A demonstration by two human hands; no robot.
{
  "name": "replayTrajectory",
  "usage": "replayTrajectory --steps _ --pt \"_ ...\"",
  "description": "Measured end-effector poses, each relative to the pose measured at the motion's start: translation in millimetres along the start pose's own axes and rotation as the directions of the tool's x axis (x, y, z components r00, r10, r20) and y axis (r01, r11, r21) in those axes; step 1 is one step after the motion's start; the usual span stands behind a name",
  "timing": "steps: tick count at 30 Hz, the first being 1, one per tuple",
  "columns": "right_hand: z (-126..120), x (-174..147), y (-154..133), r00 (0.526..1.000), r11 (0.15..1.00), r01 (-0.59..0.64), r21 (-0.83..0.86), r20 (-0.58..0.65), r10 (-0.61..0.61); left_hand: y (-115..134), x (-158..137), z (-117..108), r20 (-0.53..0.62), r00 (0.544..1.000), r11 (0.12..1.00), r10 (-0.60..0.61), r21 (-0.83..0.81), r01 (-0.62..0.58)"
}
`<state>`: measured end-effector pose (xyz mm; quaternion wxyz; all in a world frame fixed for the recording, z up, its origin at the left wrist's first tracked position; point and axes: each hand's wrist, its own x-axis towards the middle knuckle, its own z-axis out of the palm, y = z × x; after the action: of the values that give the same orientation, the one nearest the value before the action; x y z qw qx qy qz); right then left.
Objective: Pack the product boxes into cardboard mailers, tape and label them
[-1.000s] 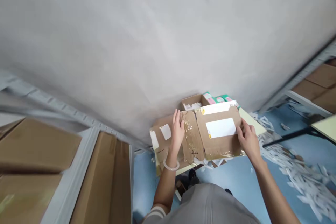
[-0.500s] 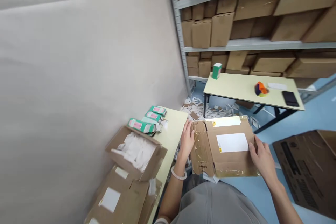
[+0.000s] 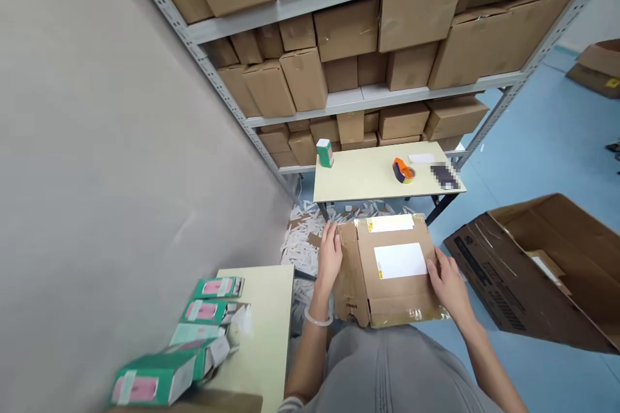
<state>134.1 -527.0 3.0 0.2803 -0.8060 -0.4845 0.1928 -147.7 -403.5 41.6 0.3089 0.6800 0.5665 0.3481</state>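
A flattened cardboard box [image 3: 397, 297] with white labels and clear tape is held in front of my body. My left hand [image 3: 330, 258] grips its left edge, thumb over the top face. On the opposite edge, my right hand [image 3: 446, 281] grips it with the thumb on the face near the larger white label [image 3: 400, 261]. The fingers underneath the cardboard are hidden. Beyond it stands a low pale table [image 3: 358, 177], bearing a tape dispenser [image 3: 403, 171], a dark phone-like object [image 3: 444, 176] and a green box [image 3: 324, 153].
Metal shelves [image 3: 290, 110] packed with cardboard boxes stand behind the table. At the left, several green-and-pink boxes [image 3: 208, 312] lie on another pale table [image 3: 264, 316]. A large open carton [image 3: 504, 271] sits on the blue floor to the right. White paper scraps [image 3: 303, 245] litter the floor.
My view has turned to the right, bringing more of the shelves and the large carton into sight. Both hands keep hold of the cardboard box.
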Motion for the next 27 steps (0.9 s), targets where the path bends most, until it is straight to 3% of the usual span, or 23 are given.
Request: replayTrajectory --steps 9,18,21,24,27 --pt "23.6 148.6 -43.9 0.999 0.998 0.018 0.065 0.041 -0.021 17.1 159.0 21.8 0.003 1.000 0.999 0.019 -0.032 -0.019" --pt "33.7 277.0 -52.4 0.998 0.994 0.018 0.109 0.066 -0.025 22.6 272.0 52.6 -0.033 0.999 1.000 0.016 -0.015 -0.016" --pt "41.2 332.1 -50.7 0.998 0.977 -0.005 0.211 0.065 -0.009 17.0 308.6 70.9 -0.065 0.998 0.999 -0.020 -0.031 0.018" --pt "54.4 388.4 -54.2 0.980 0.906 -0.145 0.397 0.181 0.077 8.0 344.0 91.9 -0.121 0.990 0.995 -0.080 -0.061 0.073" --pt "74.5 431.1 -61.9 0.896 0.785 -0.370 0.497 0.415 0.160 -2.2 372.4 113.9 -0.179 0.977 0.991 -0.114 -0.091 0.098"
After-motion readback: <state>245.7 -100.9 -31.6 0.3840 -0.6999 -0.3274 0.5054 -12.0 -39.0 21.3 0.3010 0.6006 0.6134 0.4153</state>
